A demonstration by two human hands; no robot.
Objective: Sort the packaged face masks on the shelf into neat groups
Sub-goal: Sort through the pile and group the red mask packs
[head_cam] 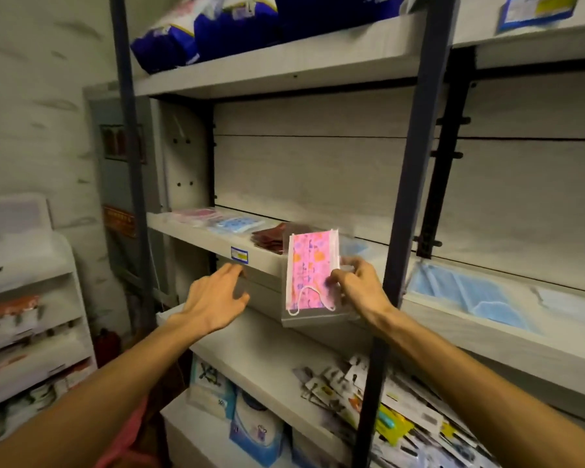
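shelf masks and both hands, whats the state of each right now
pink patterned mask pack: held upright in front of the shelf edge, pinched at its right edge
right hand: pinching the pink pack
left hand: empty, fingers relaxed, below the shelf edge
dark red packs: lying on the shelf
blue patterned pack: lying flat on the shelf

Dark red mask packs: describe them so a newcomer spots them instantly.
Find the middle shelf with the blue-and-yellow price label. The dark red mask packs lie on it just right of the light blue patterned packs, behind the held pink mask pack. They are the only maroon pile.
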